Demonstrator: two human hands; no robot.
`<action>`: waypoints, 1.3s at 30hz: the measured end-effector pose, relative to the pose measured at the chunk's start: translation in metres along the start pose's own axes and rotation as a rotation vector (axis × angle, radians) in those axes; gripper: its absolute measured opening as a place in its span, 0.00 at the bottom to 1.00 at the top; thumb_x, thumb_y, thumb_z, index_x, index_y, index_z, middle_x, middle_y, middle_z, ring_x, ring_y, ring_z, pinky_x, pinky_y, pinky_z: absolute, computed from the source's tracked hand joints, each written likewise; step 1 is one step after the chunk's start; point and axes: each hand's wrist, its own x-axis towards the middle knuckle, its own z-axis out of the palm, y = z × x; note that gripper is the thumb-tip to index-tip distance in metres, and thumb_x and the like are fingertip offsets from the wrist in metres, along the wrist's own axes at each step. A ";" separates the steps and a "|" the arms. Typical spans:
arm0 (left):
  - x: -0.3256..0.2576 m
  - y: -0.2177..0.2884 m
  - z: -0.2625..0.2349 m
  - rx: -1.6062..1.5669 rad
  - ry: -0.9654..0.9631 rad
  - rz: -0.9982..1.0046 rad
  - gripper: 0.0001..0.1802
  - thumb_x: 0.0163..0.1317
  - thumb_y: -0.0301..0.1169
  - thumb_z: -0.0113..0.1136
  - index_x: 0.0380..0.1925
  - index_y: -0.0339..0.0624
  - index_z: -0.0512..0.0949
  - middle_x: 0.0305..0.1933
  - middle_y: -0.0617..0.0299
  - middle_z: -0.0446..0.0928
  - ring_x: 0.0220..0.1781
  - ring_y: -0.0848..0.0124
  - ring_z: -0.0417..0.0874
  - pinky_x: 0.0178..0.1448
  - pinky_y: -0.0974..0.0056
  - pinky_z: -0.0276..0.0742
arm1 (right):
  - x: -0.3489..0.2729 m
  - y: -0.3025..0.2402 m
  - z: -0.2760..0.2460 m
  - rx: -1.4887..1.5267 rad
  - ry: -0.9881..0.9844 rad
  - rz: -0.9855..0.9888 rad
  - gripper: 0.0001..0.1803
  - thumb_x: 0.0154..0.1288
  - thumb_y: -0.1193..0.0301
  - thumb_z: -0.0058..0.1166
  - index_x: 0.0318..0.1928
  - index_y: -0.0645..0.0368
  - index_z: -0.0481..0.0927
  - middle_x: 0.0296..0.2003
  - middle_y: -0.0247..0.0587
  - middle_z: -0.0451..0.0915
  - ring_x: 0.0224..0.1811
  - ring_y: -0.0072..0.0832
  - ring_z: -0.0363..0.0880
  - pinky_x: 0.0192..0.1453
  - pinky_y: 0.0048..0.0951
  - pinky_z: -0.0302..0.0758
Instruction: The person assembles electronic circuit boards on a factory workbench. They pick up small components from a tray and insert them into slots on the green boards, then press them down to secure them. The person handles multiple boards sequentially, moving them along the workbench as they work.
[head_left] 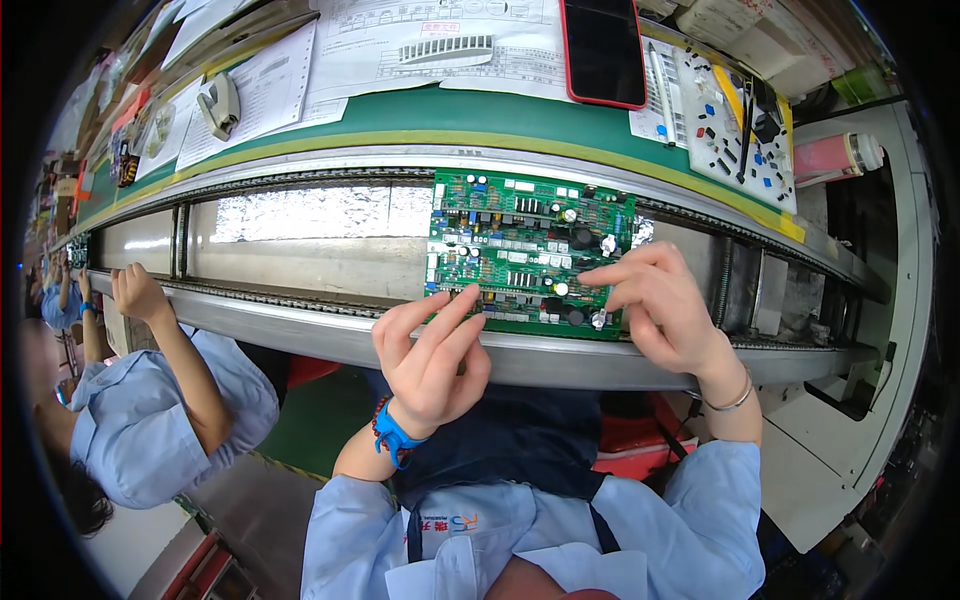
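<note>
A green circuit board (520,250) crowded with small parts lies across the two rails of the conveyor in front of me. My left hand (432,360) is at its near left edge, fingers spread, with a fingertip over or on the board. From the right, my right hand (665,305) reaches over the board's right side. Its fingers are stretched toward white and dark round components, and nothing shows between them. Whether those fingertips touch the parts, I cannot tell. A blue strap (393,437) circles my left wrist.
The conveyor's near rail (540,358) runs left to right. Beyond lie papers (375,60), a red-edged phone (604,50), a pen (661,90), a tray of loose components (720,135) with black tweezers (746,130), and a pink bottle (835,157). A co-worker's hand (138,293) rests at the left rail.
</note>
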 end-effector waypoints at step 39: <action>-0.006 0.000 0.001 -0.109 -0.007 0.002 0.17 0.44 0.14 0.52 0.37 0.42 0.76 0.46 0.56 0.81 0.44 0.60 0.77 0.50 0.61 0.73 | 0.002 0.009 -0.003 -0.221 0.167 0.100 0.17 0.43 0.83 0.47 0.38 0.57 0.74 0.38 0.32 0.80 0.45 0.34 0.73 0.53 0.37 0.59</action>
